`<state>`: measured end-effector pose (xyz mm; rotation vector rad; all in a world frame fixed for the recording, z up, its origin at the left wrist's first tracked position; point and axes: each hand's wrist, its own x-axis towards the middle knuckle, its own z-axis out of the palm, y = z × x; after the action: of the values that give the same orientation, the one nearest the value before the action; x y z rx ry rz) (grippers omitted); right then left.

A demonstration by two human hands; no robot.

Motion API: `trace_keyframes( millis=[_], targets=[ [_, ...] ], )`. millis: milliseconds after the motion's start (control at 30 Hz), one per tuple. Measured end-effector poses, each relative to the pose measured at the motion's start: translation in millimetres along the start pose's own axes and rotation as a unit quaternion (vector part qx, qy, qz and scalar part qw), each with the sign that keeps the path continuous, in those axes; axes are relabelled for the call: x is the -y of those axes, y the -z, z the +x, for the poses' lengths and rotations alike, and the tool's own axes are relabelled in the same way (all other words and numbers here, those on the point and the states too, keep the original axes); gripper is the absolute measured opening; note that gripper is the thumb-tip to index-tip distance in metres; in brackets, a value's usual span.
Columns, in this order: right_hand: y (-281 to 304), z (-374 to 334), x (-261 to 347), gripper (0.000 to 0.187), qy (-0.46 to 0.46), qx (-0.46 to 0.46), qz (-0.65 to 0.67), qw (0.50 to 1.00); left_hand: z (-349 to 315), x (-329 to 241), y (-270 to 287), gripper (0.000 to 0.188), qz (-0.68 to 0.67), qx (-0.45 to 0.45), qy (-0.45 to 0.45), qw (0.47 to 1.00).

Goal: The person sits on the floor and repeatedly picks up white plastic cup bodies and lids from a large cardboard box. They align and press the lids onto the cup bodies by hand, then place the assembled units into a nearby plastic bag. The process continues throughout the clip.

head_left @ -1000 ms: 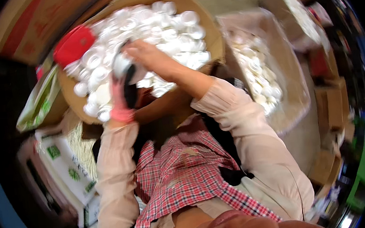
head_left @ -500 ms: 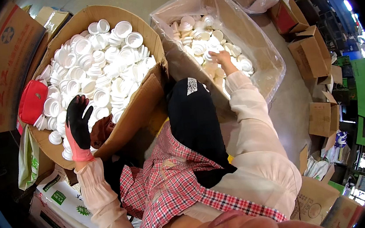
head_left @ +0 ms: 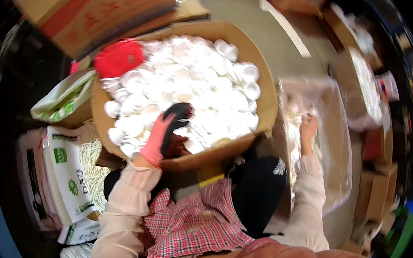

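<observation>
White plastic caps, round and stepped, fill a large cardboard box in front of me. Over their near part is my left hand, in a pink glove with black palm and fingers. Its fingers look apart, with white caps showing between thumb and fingers; motion blurs them. My bare right hand is inside a plastic-lined box to the right, above more off-white caps. Its fingers are drawn together, and what they hold is too blurred to make out. Brown cloth lies beneath my left hand.
A red pouch rests on the caps at the big box's far left corner. At left stand a green-and-white bag and an open white sack of pale thin pieces. Cartons are stacked behind; another box stands at far right.
The view has swung, so the boxes appear shifted and turned. My left hand now points rightward over the caps. My right hand remains in the lined box, its fingers drawn together.
</observation>
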<state>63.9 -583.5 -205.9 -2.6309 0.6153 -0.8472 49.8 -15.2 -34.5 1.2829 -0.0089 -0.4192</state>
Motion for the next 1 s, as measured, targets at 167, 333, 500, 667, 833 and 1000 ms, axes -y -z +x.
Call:
trace_keyframes(
  millis=[167, 333, 500, 667, 833, 1000],
  targets=[
    [67.7, 105.8, 326.6, 0.049, 0.331, 0.030, 0.167, 0.928, -5.6, -27.2, -3.7, 0.035, -0.011, 0.049, -0.043, 0.998],
    [41.9, 131.1, 594.7, 0.060, 0.586, 0.066, 0.162, 0.791, 7.8, -28.9, 41.3, 0.029, -0.038, -0.022, -0.158, 0.986],
    [-2.3, 133.3, 764.8, 0.075, 0.608, 0.090, 0.127, 0.779, 11.0, -48.2, 81.6, 0.024, 0.006, -0.121, -0.227, 0.966],
    [-13.4, 100.2, 911.3, 0.091, 0.617, 0.027, 0.026, 0.786, 17.3, -56.1, 130.5, 0.026, -0.119, -0.123, -0.243, 0.955],
    [-68.8, 135.3, 942.3, 0.109, 0.607, 0.020, -0.030, 0.794, 10.0, -70.7, 129.7, 0.026, -0.201, -0.099, -0.266, 0.938],
    [-79.7, 112.8, 954.6, 0.055, 0.620, 0.047, 0.029, 0.783, 2.7, -76.9, 140.8, 0.027, -0.228, -0.078, -0.269, 0.932]
  ],
)
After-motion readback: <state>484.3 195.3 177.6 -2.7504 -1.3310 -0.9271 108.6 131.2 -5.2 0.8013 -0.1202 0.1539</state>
